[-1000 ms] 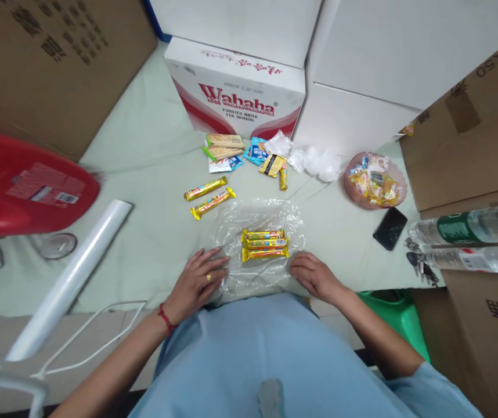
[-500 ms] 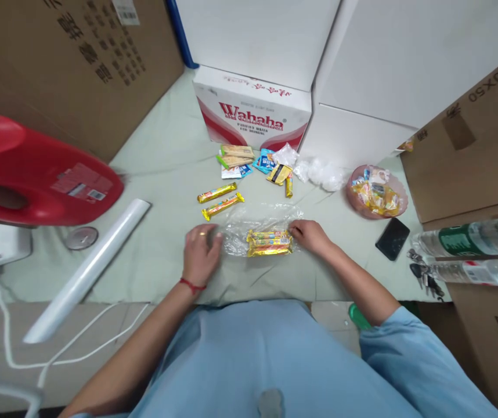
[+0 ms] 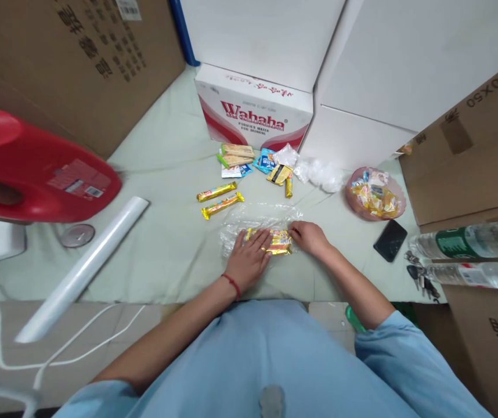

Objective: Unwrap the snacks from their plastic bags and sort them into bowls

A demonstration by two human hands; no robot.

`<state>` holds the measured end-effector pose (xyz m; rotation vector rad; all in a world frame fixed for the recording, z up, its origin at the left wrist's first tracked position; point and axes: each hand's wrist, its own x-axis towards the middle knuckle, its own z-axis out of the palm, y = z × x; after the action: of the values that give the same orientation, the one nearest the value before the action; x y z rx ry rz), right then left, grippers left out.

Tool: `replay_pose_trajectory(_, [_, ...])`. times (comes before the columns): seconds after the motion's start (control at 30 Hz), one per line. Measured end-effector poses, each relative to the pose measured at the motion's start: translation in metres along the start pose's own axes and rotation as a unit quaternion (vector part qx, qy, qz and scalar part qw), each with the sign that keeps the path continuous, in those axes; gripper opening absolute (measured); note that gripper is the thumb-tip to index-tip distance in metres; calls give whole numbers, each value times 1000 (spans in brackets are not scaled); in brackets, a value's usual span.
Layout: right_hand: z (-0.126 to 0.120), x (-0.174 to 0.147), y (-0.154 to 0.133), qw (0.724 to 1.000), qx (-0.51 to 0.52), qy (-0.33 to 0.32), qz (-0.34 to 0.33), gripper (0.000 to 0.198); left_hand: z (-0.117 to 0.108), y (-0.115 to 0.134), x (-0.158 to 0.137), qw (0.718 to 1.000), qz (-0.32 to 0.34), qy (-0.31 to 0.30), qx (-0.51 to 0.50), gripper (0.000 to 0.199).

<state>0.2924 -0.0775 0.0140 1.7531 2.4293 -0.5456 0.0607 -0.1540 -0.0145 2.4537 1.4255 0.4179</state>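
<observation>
Yellow-wrapped snack bars (image 3: 280, 243) lie side by side on a clear plastic bag (image 3: 249, 217) in front of me. My left hand (image 3: 251, 258) rests flat over their left part, fingers stretched out and covering some of the wrappers. At their right end my right hand (image 3: 309, 237) is closed in a pinch on the plastic bag's edge; the fingertips are partly hidden. Beyond the bag, to the left, two more yellow snack bars (image 3: 222, 205) lie apart. Farther back is a cluster of small packets: green-edged wafers (image 3: 238, 155), a blue packet (image 3: 266, 161) and a gold packet (image 3: 279, 174).
A Wahaha carton (image 3: 253, 110) stands at the back. To the right are a pink bowl of snacks (image 3: 399, 200), a phone (image 3: 390, 240), keys (image 3: 423, 281) and water bottles (image 3: 484, 274). A red jug (image 3: 35, 168) and a white roll (image 3: 83, 270) are on the left.
My left hand has moved right, from beside the plastic bag onto the snack bars, and now lies flat on them. My right hand stays at the bars' right end.
</observation>
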Motion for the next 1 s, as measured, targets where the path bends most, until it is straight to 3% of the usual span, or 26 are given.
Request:
replay_pose_trajectory(0.2, [-32, 29, -15, 994, -29, 99, -41, 31, 12, -9, 0, 1000, -11, -6, -3, 53])
replay_pose_trajectory(0.27, [-32, 49, -28, 993, -24, 83, -76, 40, 12, -9, -1, 1000, -9, 0, 0, 53])
replay_pose_trajectory(0.37, [-24, 77, -46, 997, -9, 31, -67, 61, 13, -6, -2, 1000, -9, 8, 12, 53])
replay_pose_trajectory(0.5, [-21, 90, -53, 997, 30, -32, -64, 35, 17, -1, -5, 999, -22, 28, 40, 51])
replay_pose_trajectory(0.6, [-21, 71, -44, 982, 108, -31, -151, 30, 19, 2, -7, 997, -37, 52, 51, 49])
replay_pose_trajectory(0.73, [2, 25, -33, 933, 151, 25, -326, 28, 23, -3, -6, 998, -24, 49, 27, 37])
replay_pose_trajectory(0.87, [46, -11, -30, 929, 98, 116, -338, 39, 27, -24, -9, 997, 17, 48, -56, 29])
replay_pose_trajectory(1.0, [76, -23, -32, 933, 45, 162, -318, 47, 20, -51, -21, 980, 86, 63, -170, 36])
